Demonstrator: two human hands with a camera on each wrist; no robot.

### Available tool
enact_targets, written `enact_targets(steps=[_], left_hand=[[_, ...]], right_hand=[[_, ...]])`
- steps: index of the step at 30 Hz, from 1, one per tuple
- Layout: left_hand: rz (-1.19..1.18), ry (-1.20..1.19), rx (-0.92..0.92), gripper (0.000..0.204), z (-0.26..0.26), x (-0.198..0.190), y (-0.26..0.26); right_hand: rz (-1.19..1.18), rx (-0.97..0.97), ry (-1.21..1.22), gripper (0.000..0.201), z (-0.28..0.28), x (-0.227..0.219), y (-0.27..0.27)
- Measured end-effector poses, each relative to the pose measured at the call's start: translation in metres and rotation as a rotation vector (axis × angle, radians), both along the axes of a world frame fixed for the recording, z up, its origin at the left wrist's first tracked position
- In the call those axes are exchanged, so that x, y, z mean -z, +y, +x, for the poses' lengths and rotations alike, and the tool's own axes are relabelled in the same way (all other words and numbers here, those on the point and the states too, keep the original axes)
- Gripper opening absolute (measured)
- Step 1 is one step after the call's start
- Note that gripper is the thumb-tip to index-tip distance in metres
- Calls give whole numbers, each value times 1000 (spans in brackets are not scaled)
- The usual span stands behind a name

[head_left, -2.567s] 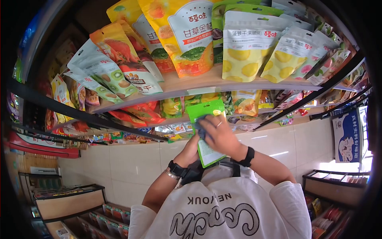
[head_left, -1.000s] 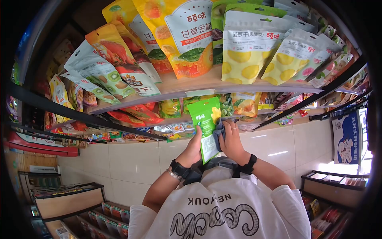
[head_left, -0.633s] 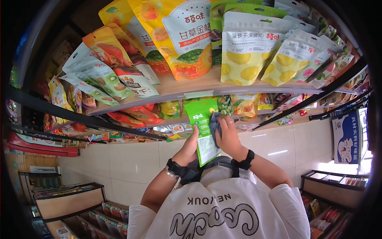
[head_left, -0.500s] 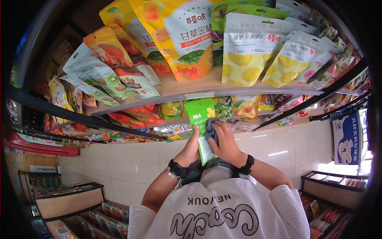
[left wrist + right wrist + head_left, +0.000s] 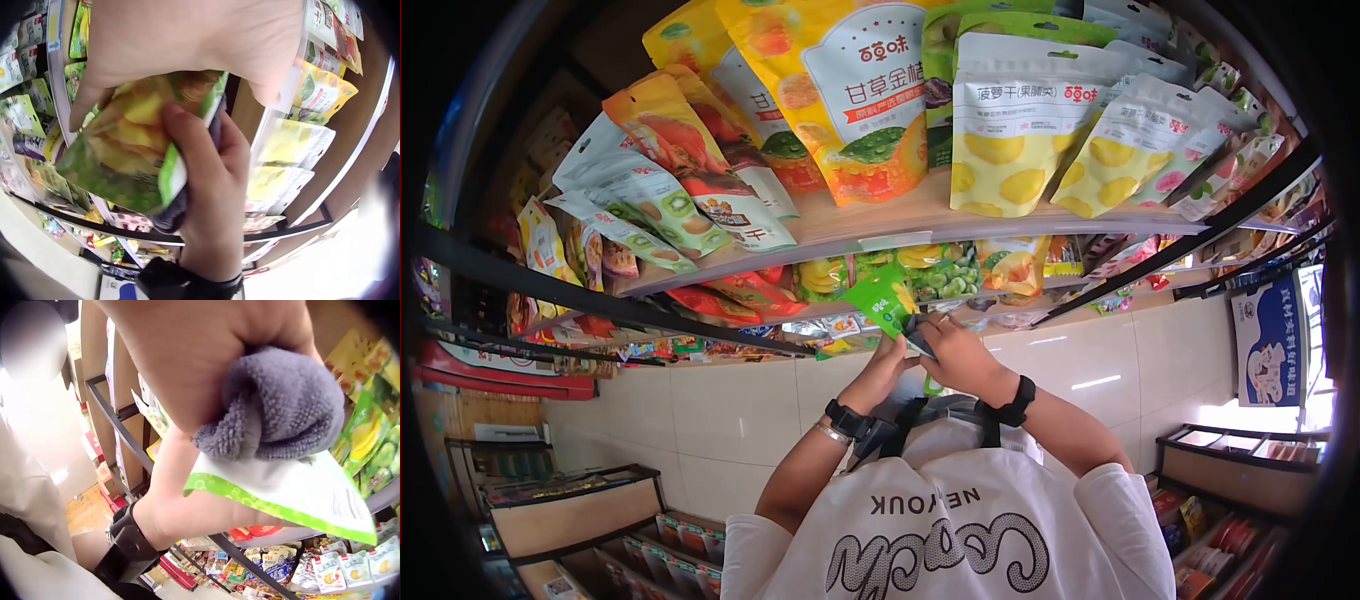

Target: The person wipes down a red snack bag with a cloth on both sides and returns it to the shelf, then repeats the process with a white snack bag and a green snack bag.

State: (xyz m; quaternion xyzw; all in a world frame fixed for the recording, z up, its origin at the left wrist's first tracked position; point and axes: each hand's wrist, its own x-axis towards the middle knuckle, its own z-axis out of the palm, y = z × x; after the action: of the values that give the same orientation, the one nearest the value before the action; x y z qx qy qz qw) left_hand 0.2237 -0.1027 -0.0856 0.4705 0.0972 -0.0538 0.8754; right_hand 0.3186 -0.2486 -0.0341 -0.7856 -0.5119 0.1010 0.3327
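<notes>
In the head view a green snack bag (image 5: 882, 300) is tilted over in front of the chest, below the shelf edge. My left hand (image 5: 878, 376) grips its lower left side. The right hand (image 5: 962, 356) pinches the right side through a grey-blue cloth (image 5: 916, 334). In the left wrist view, the right thumb lies on the clear front of the bag (image 5: 134, 134), and the cloth (image 5: 172, 215) is bunched behind its edge. The right wrist view shows the cloth (image 5: 281, 403) bundled in the right hand (image 5: 194, 356), against the bag's white, green-edged back (image 5: 294, 487).
A shelf (image 5: 800, 243) of upright pouches, including a yellow pouch (image 5: 845, 90) and a pineapple pouch (image 5: 1025, 120), spans the top. Lower shelves hold more bags. A black rail (image 5: 600, 300) crosses at left. Low display racks (image 5: 580, 510) stand in both lower corners; tiled floor (image 5: 740, 420) lies between.
The bag has gone from upright, its back panel showing, to tilted over to the left and foreshortened. The cloth and right hand have shifted slightly left and down, closer to the left hand.
</notes>
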Motion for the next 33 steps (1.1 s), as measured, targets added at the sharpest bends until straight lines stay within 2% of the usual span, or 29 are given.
enact_targets(steps=[5, 8, 11, 14, 16, 17, 19, 23, 24, 27, 31, 33], left_hand=[[-83, -10, -99, 72, -2, 2, 11], [-244, 14, 14, 61, -6, 23, 22], [-189, 5, 7, 42, -4, 29, 26], [-86, 130, -79, 36, 3, 19, 28], [29, 200, -115, 39, 12, 18, 30], [86, 236, -134, 41, 17, 18, 31], [219, 185, -157, 40, 32, 25, 32], [441, 75, -235, 40, 67, 43, 36], [457, 51, -241, 49, 74, 58, 40], [277, 375, -252, 49, 83, 7, 39], [291, 477, -348, 58, 96, 48, 46], [223, 439, -320, 58, 99, 63, 53]], right_hand=[[150, -47, 264, 35, 11, -15, -5], [277, -114, 248, 29, 15, -16, -5], [217, 4, 347, 24, 23, 1, -12], [88, 76, 279, 26, 37, 15, -19], [5, 132, 299, 31, 45, 28, -19], [51, 140, 284, 31, 48, 33, -18], [139, 155, 252, 30, 53, 45, -14], [160, 322, 231, 29, 66, 78, -3], [162, 341, 203, 30, 72, 81, 1], [27, 492, 248, 30, 87, 80, 16], [24, 560, 85, 29, 114, 94, 36], [52, 537, 82, 31, 125, 91, 45]])
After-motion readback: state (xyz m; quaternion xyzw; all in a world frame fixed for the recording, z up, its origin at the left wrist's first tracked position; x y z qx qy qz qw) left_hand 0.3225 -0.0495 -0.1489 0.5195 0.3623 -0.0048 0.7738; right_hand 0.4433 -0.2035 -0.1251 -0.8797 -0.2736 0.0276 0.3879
